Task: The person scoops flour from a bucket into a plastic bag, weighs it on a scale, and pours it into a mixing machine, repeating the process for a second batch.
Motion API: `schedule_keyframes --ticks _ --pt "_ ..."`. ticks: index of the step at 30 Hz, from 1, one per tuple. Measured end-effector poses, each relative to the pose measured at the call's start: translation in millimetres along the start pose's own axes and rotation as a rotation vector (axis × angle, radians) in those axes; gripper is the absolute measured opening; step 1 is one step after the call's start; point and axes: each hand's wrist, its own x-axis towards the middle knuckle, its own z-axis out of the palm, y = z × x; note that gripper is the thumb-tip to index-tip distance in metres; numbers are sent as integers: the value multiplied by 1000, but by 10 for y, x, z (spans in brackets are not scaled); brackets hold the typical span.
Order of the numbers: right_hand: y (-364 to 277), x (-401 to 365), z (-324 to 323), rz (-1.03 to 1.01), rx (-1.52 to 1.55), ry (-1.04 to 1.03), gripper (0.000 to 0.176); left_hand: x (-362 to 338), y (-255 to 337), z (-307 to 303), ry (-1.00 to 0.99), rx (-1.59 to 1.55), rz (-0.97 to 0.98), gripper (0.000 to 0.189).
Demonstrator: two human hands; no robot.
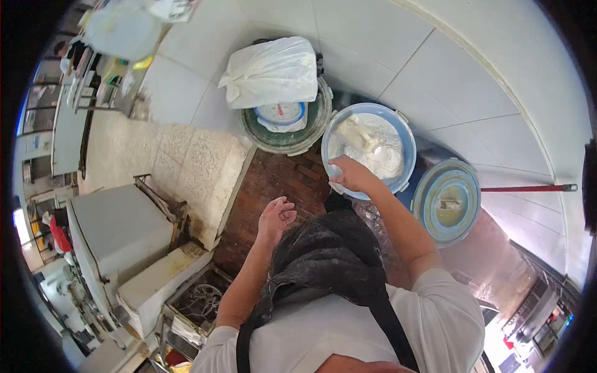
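My left hand point(277, 219) hangs in the air in front of my dark apron point(326, 258), above the brick floor. Its fingers are loosely curled and apart, with nothing in them. At the near left rim of a blue bucket point(408, 140) is my right hand point(353, 174), index finger stretched out over the edge and the other fingers lower down, partly hidden. White powder, like flour point(387, 163), fills much of the bucket. A pale, powder-dusted scoop-like piece point(353, 133) lies on the powder toward the back left.
Left of the bucket, a white plastic bag point(273, 71) and a blue-rimmed round container point(281, 112) rest on a greenish lidded tub point(289, 144). A closed blue tub point(446, 202) stands at right, near a red pole point(525, 188). A white cabinet point(121, 227) is at left.
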Motion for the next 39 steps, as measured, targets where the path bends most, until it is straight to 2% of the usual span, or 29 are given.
schedule_keyframes --ticks 1,5,7,11,13,14,16,20,22,25,27,28,30,31,33,34,36,37,39 --pt "85 64 -98 -9 -14 70 45 114 85 128 -41 39 -10 37" --pt "447 216 -265 46 127 132 46 598 249 424 -111 162 -75 33" --pt "606 247 -238 153 254 132 49 866 292 525 -120 198 -121 33" --pt "900 377 -158 266 312 159 53 1356 378 753 -128 299 -209 33" --pt "1043 565 -212 281 340 296 62 1649 379 809 -206 307 -226 35" --pt "1100 734 -244 287 341 297 62 1798 381 820 -275 303 -232 37" --pt "1223 1213 -359 147 169 561 79 2111 390 892 -284 346 -254 37" --pt "1241 2417 -871 6 127 715 102 2530 515 973 -287 349 -238 35" --pt "1251 2997 -1015 -1 135 742 106 2664 577 907 -273 334 -240 34" --pt "1362 3747 -926 -32 136 775 103 2816 630 683 -238 322 -261 33" --pt "1469 4184 -622 -183 366 712 89 2896 651 459 -215 328 -286 32" --pt "1468 4292 -445 -172 369 715 89 2959 641 337 -181 306 -294 31" --pt "1392 4366 -141 -218 1203 413 75 3015 671 227 -146 289 -304 30" --pt "1341 4303 -124 -214 1206 416 75 3013 690 203 -109 294 -301 29" --pt "1213 4199 -192 -30 1598 368 70 3031 737 184 -71 296 -299 28" --pt "1374 4372 -79 -30 1598 368 70 3040 762 202 -85 290 -295 28" --pt "1844 4819 286 -258 918 620 64 3060 762 203 -95 285 -293 27" --pt "1767 4763 183 -256 918 618 64 3088 725 189 -109 285 -286 28" --pt "1499 4518 -194 -92 476 784 58 3121 685 195 -124 285 -283 29"
